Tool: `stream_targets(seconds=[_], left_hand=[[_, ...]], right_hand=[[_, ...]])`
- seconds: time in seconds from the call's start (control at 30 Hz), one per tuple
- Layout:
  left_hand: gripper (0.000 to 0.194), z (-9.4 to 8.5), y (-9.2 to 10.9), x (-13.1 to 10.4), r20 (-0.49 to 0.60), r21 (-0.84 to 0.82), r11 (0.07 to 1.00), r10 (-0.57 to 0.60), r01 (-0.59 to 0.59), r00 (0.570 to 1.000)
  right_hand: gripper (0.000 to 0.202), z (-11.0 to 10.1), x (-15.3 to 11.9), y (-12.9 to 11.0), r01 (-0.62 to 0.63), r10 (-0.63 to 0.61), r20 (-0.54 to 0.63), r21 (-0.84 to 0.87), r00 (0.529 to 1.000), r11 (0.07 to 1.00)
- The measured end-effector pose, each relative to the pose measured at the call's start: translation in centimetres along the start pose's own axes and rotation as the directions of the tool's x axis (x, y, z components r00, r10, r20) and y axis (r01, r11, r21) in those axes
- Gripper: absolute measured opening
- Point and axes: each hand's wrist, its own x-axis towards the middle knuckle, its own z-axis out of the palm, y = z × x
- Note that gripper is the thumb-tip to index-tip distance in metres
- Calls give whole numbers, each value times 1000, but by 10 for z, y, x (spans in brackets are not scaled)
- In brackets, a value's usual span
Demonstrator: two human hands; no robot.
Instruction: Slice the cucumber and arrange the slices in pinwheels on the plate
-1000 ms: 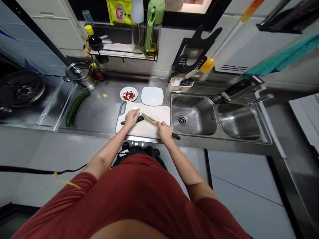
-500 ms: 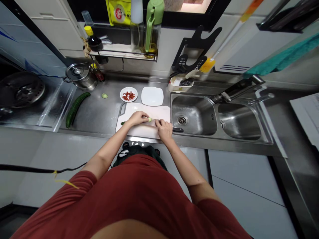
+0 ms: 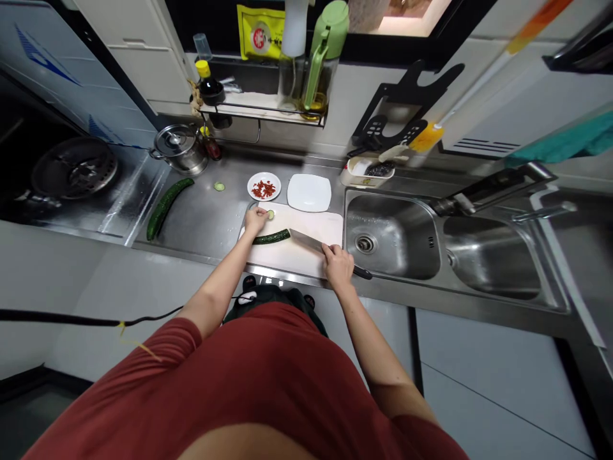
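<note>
Between the fingertips of my left hand [image 3: 256, 220] is a pale green cucumber slice [image 3: 271, 214], at the back left of the white cutting board [image 3: 306, 259]. A dark green cucumber piece [image 3: 272, 237] lies on the board in front of it, partly behind my left wrist. My right hand [image 3: 339, 263] is closed on a kitchen knife [image 3: 306, 240], fingers near where the broad blade meets the black handle. The blade slants across the board with its tip beside the cut end of the cucumber piece.
Behind the board stand a plate of chopped red pieces [image 3: 264, 187] and a white square plate [image 3: 310, 193]. A whole cucumber [image 3: 167, 207], a cucumber end [image 3: 219, 186] and a lidded pot [image 3: 179, 150] are to the left. The double sink [image 3: 393, 233] lies to the right.
My left hand has moved left and back with the cucumber slice, uncovering the cucumber piece. My right hand has moved right and nearer with the knife, which is now angled. The view has shifted.
</note>
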Motion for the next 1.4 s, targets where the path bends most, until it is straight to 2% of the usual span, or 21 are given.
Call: stream_targets(seconds=[0.17,0.4,0.57,0.83,1.23,1.4], left_hand=[[16,-8,-8,19,-67,132,987,-79,88,995],[14,-4,-2,35,-83,258,965,-31,52,996],[18,-4,-1,39,-67,314,949,68,-43,995],[32,-7,-12,28,-6,368,900,254,-234,967],[29,-4,-14,31,-16,364,897,275,-250,961],[30,-6,-11,25,-111,257,941,256,-221,960]], right_hand=[[41,6,1,3,-23,24,-41,22,999,999],[37,15,3,5,-37,45,-114,74,992,997],[37,15,2,5,-55,66,-113,98,991,994],[38,16,2,3,-59,71,-85,135,994,989],[39,16,3,1,-48,64,-97,159,993,986],[39,18,5,2,-73,97,-98,221,990,973]])
